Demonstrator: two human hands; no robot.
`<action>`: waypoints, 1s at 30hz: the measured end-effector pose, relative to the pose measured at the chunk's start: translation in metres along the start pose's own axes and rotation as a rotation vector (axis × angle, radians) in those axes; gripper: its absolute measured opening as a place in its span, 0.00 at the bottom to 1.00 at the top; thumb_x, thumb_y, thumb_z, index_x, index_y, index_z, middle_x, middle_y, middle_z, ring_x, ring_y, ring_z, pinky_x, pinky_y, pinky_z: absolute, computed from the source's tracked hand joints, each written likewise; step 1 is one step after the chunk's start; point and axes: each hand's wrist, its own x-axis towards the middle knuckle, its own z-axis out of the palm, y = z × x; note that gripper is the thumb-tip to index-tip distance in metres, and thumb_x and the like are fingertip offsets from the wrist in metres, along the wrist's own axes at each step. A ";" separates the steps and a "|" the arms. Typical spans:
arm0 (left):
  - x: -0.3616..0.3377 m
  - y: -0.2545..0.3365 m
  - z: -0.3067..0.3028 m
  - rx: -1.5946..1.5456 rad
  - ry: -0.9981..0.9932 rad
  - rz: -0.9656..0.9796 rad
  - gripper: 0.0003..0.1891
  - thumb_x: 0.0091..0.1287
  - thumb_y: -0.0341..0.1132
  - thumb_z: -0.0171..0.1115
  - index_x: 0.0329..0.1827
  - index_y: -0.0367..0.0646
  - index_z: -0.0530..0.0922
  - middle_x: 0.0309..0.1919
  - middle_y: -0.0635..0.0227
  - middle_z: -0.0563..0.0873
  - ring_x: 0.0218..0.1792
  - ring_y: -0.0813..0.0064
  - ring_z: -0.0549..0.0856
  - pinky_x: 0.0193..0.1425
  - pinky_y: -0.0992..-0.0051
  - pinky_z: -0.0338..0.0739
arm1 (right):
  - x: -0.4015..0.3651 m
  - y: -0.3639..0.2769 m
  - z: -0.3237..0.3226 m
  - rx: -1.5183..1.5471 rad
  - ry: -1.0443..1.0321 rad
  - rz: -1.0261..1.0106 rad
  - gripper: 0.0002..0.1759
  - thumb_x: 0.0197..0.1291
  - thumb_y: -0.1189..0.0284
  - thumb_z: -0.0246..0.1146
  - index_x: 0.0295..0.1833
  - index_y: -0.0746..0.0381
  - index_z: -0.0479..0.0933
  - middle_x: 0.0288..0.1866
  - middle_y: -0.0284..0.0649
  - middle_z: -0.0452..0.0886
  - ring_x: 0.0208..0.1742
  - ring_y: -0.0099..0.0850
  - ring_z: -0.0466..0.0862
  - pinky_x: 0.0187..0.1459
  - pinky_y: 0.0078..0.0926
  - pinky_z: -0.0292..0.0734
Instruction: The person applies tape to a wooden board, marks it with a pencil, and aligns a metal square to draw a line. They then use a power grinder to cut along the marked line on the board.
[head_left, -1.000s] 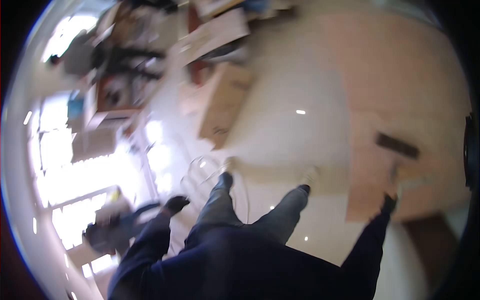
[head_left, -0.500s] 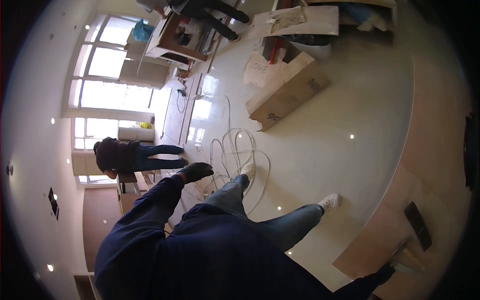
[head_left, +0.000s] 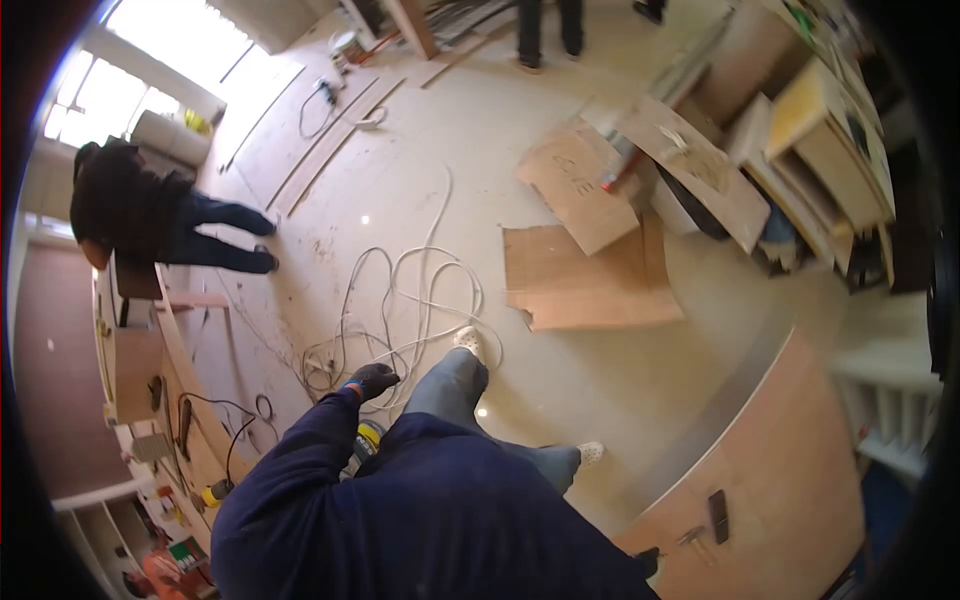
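We are standing with our feet apart, seemingly positioning ourselves beside the wooden sheet [head_left: 800,440], which is lying toward 4 o'clock. Our right hand [head_left: 648,562] is hovering by its edge at 5 o'clock, near a small tool [head_left: 690,536] and a dark block [head_left: 718,516] that are resting on it; we cannot tell whether those fingers are grasping anything. Our left hand [head_left: 374,380] is hanging at 8 o'clock near the looped cable [head_left: 425,300], its fingers partly curling, their grip unclear. Any reach for the tool is calling for turning toward 5 o'clock.
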 end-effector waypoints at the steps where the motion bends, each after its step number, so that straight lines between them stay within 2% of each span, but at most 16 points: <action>1: 0.007 -0.019 -0.006 -0.093 0.060 -0.031 0.27 0.64 0.60 0.62 0.52 0.45 0.87 0.50 0.53 0.89 0.55 0.54 0.85 0.61 0.61 0.77 | -0.037 -0.028 0.004 0.029 -0.041 0.005 0.27 0.59 0.51 0.65 0.39 0.70 0.81 0.34 0.50 0.85 0.35 0.45 0.87 0.32 0.43 0.82; 2: 0.014 -0.035 -0.022 -0.178 0.124 -0.061 0.27 0.63 0.60 0.63 0.51 0.45 0.87 0.49 0.52 0.89 0.55 0.54 0.86 0.61 0.62 0.77 | -0.072 -0.054 0.008 0.051 -0.074 0.001 0.27 0.59 0.52 0.65 0.39 0.70 0.81 0.34 0.50 0.85 0.35 0.45 0.87 0.31 0.43 0.82; 3: 0.006 -0.028 -0.051 -0.243 0.070 -0.083 0.28 0.63 0.59 0.63 0.51 0.43 0.87 0.49 0.51 0.89 0.53 0.55 0.86 0.60 0.62 0.77 | -0.101 -0.080 0.011 0.066 -0.107 -0.012 0.27 0.59 0.52 0.65 0.39 0.70 0.81 0.33 0.50 0.85 0.34 0.45 0.87 0.31 0.43 0.82; 6: 0.014 -0.042 -0.109 -0.453 0.095 -0.134 0.28 0.63 0.58 0.63 0.52 0.41 0.86 0.48 0.51 0.89 0.52 0.55 0.87 0.59 0.63 0.77 | -0.177 -0.166 0.029 0.105 -0.201 -0.082 0.26 0.59 0.54 0.65 0.38 0.71 0.81 0.32 0.49 0.84 0.34 0.44 0.87 0.30 0.43 0.82; 8: 0.028 -0.056 -0.146 -0.623 0.135 -0.091 0.27 0.67 0.52 0.65 0.57 0.38 0.83 0.36 0.67 0.87 0.32 0.78 0.81 0.39 0.72 0.78 | -0.220 -0.229 0.044 0.119 -0.258 -0.150 0.25 0.58 0.54 0.65 0.38 0.71 0.81 0.32 0.49 0.84 0.33 0.44 0.86 0.30 0.43 0.81; 12: 0.064 -0.068 -0.250 -0.705 0.327 -0.007 0.25 0.68 0.51 0.64 0.56 0.38 0.83 0.36 0.68 0.86 0.33 0.78 0.81 0.40 0.72 0.78 | -0.320 -0.367 0.075 0.121 -0.374 -0.304 0.24 0.58 0.56 0.65 0.37 0.72 0.80 0.30 0.48 0.84 0.32 0.44 0.86 0.29 0.44 0.81; 14: 0.092 -0.083 -0.309 -0.847 0.388 0.013 0.29 0.67 0.54 0.62 0.58 0.36 0.83 0.55 0.52 0.87 0.58 0.57 0.85 0.64 0.64 0.76 | -0.378 -0.435 0.095 0.093 -0.443 -0.406 0.22 0.56 0.59 0.63 0.37 0.72 0.79 0.29 0.47 0.82 0.30 0.43 0.85 0.26 0.43 0.79; 18: 0.151 -0.139 -0.427 -0.811 0.553 0.067 0.31 0.68 0.55 0.61 0.61 0.34 0.80 0.60 0.51 0.84 0.63 0.55 0.82 0.67 0.64 0.74 | -0.501 -0.553 0.167 0.203 -0.582 -0.598 0.19 0.56 0.61 0.63 0.36 0.70 0.78 0.25 0.46 0.79 0.21 0.41 0.81 0.19 0.40 0.74; 21: 0.184 -0.199 -0.498 -0.670 0.609 0.003 0.30 0.68 0.56 0.58 0.58 0.36 0.82 0.56 0.48 0.85 0.59 0.53 0.83 0.64 0.62 0.75 | -0.620 -0.636 0.215 0.214 -0.743 -0.694 0.17 0.57 0.62 0.65 0.34 0.68 0.76 0.23 0.44 0.78 0.17 0.36 0.78 0.16 0.38 0.71; 22: 0.197 -0.229 -0.505 -0.598 0.569 -0.043 0.29 0.67 0.57 0.57 0.54 0.37 0.83 0.52 0.46 0.86 0.56 0.51 0.84 0.61 0.60 0.76 | -0.664 -0.664 0.231 0.161 -0.763 -0.785 0.15 0.57 0.64 0.65 0.36 0.66 0.76 0.22 0.42 0.77 0.15 0.34 0.76 0.14 0.36 0.68; 24: 0.203 -0.282 -0.523 -0.505 0.487 -0.106 0.27 0.65 0.57 0.57 0.46 0.38 0.85 0.45 0.45 0.87 0.50 0.47 0.85 0.55 0.57 0.77 | -0.776 -0.715 0.240 0.222 -0.962 -0.775 0.13 0.58 0.66 0.66 0.38 0.66 0.77 0.25 0.41 0.78 0.16 0.33 0.76 0.13 0.35 0.68; 26: 0.195 -0.316 -0.534 -0.520 0.438 -0.185 0.26 0.64 0.57 0.57 0.40 0.39 0.85 0.39 0.44 0.87 0.46 0.45 0.86 0.52 0.55 0.77 | -0.887 -0.765 0.259 0.186 -1.051 -0.762 0.13 0.56 0.68 0.68 0.43 0.65 0.79 0.28 0.35 0.76 0.18 0.29 0.75 0.13 0.34 0.69; 27: 0.192 -0.335 -0.538 -0.547 0.438 -0.242 0.26 0.63 0.57 0.57 0.38 0.38 0.85 0.38 0.45 0.87 0.45 0.45 0.86 0.52 0.54 0.77 | -0.940 -0.789 0.266 0.173 -1.127 -0.778 0.12 0.56 0.68 0.69 0.42 0.62 0.80 0.24 0.31 0.73 0.17 0.24 0.71 0.14 0.29 0.67; 28: 0.193 -0.357 -0.535 -0.636 0.415 -0.343 0.25 0.64 0.56 0.57 0.40 0.40 0.85 0.39 0.45 0.88 0.45 0.47 0.86 0.52 0.55 0.78 | -0.977 -0.813 0.304 0.169 -1.230 -0.860 0.10 0.56 0.67 0.68 0.40 0.61 0.80 0.21 0.26 0.70 0.17 0.20 0.67 0.16 0.25 0.64; 29: 0.197 -0.381 -0.527 -0.727 0.390 -0.445 0.23 0.65 0.55 0.57 0.42 0.42 0.86 0.40 0.46 0.88 0.45 0.49 0.87 0.53 0.56 0.78 | -1.030 -0.838 0.309 0.069 -1.337 -0.953 0.12 0.57 0.61 0.68 0.38 0.56 0.75 0.22 0.25 0.63 0.17 0.19 0.65 0.18 0.34 0.79; 30: 0.198 -0.408 -0.516 -0.400 0.400 -0.297 0.20 0.66 0.52 0.58 0.45 0.46 0.85 0.41 0.48 0.88 0.45 0.50 0.87 0.52 0.57 0.80 | -1.093 -0.859 0.303 0.028 -1.372 -0.996 0.12 0.58 0.61 0.67 0.38 0.55 0.75 0.21 0.25 0.64 0.17 0.19 0.65 0.18 0.34 0.79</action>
